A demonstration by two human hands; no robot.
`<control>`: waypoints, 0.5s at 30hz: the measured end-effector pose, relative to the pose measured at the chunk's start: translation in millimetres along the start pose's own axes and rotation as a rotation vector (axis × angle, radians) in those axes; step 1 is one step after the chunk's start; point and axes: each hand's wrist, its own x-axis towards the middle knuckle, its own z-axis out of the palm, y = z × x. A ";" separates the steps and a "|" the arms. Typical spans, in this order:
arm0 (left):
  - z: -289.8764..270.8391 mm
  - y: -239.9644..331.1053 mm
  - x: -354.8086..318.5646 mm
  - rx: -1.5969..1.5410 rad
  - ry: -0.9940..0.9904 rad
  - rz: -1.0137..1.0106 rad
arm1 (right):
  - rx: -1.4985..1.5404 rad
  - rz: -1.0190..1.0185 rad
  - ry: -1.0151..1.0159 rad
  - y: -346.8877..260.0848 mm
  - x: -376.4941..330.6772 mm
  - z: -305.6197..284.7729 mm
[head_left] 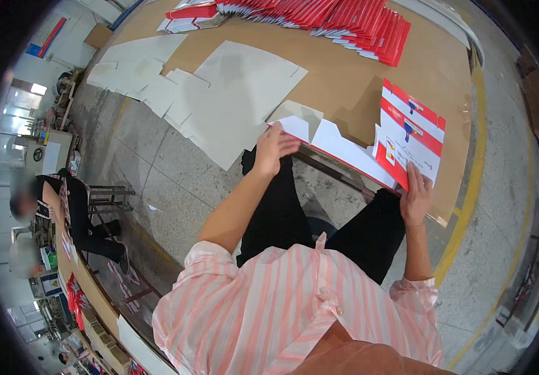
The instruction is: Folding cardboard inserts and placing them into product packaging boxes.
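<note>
Red-and-white carton blank point(369, 147) gripped at both ends: left hand point(274, 150) pinching a flap, right hand point(416, 199) clasping the printed panel.

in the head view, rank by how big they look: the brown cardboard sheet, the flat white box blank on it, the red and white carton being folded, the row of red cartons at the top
1. Brown cardboard sheet
2. Flat white box blank
3. Row of red cartons and red and white carton: alike in spread, and the row lies farther off, so unranked.

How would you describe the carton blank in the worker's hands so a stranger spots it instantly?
Find the big brown table. At its near edge, both hands hold one red-and-white carton blank, part folded. The red-and-white blanks in the stack lie at the far edge; the plain sheets are unprinted.
</note>
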 end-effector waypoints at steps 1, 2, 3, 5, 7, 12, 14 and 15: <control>6.9 -0.3 5.7 -0.134 0.104 0.126 | 0.014 0.008 -0.005 -0.5 0.7 -0.2; 9.7 -0.1 8.4 -0.268 0.207 0.253 | 0.015 0.010 -0.004 -2.0 2.1 0.2; 16.6 6.9 5.5 -0.243 0.196 0.296 | 0.022 0.000 -0.019 -1.8 2.4 0.2; 15.4 4.2 11.3 -0.004 0.094 0.407 | 0.022 -0.002 -0.034 -0.8 3.4 -0.7; 12.3 14.3 6.1 0.706 -0.031 0.575 | 0.039 -0.019 -0.088 -0.9 3.3 -1.9; 41.5 36.0 -11.9 0.972 -0.472 0.905 | -0.006 -0.062 -0.207 -3.8 11.0 -17.2; 41.5 41.1 -15.4 1.094 -0.592 0.916 | -0.057 -0.061 -0.256 -4.3 12.3 -18.8; 36.7 38.6 -12.9 1.117 -0.637 0.895 | -0.067 -0.072 -0.291 -6.9 14.1 -18.4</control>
